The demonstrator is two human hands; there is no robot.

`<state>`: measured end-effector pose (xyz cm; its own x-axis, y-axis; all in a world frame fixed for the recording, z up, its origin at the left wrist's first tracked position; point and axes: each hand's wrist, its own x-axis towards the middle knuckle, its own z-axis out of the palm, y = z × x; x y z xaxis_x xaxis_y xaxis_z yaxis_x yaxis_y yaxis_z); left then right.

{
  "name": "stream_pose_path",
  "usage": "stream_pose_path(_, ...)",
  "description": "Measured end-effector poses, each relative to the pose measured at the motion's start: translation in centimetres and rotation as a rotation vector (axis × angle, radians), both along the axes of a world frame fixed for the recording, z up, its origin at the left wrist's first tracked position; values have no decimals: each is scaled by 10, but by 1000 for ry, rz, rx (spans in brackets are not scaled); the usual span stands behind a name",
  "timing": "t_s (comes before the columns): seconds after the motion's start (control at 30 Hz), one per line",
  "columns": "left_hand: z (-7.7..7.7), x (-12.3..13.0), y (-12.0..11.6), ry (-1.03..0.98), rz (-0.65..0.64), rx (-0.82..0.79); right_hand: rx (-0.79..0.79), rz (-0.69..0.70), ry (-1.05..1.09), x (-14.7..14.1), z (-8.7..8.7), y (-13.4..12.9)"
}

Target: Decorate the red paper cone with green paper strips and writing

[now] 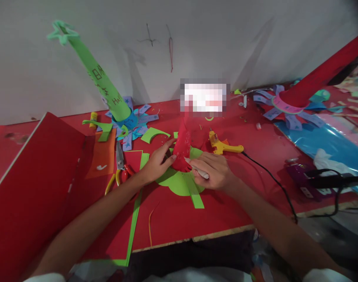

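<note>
A small red cone [182, 144] with whitish marks stands upright on a green scalloped piece [173, 182]. My left hand [159, 161] grips the cone's left side near its base, thumb in front and fingers bent round behind. In my right hand [215, 170] is a white pen-like stick [201, 171], pinched between thumb and fingers. Its tip lies close to the cone's lower right edge; whether it touches cannot be made out. A green strip [195, 194] sticks out from under the right hand toward the front.
A yellow glue gun [222, 145] with a black cord lies to the right. Scissors [120, 160] rest left, by green-edged red sheets [114, 219]. Two tall cones, one green [101, 78] and one red [322, 74], stand farther back. A red board [40, 168] leans at left.
</note>
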<state>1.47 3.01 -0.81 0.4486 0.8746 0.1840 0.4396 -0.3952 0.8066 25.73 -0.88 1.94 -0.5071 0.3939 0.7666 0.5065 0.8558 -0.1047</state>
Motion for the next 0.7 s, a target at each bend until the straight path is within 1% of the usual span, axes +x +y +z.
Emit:
stream_pose_path(0.23,2,0,0,6,-1,-5,-6,-16,-25,-1,1,-1)
stream_pose_path(0.43,3,1,0,0,-2,-8,-25,-44,-41,0,-4,0)
stream_pose_path(0.5,3,1,-1,-5,-6,-6,-38,-15,-25,1,-5,-1)
stream_pose_path(0.6,5,2,-1,-13,-14,0,-30,56,126,3,-4,-2)
stream_pose_path(0.67,6,2,-1,-27,-19,8,-37,44,291,4,-3,-4)
stream_pose_path(0.7,6,2,-1,-35,-17,17,-71,5,385,3,-3,-4)
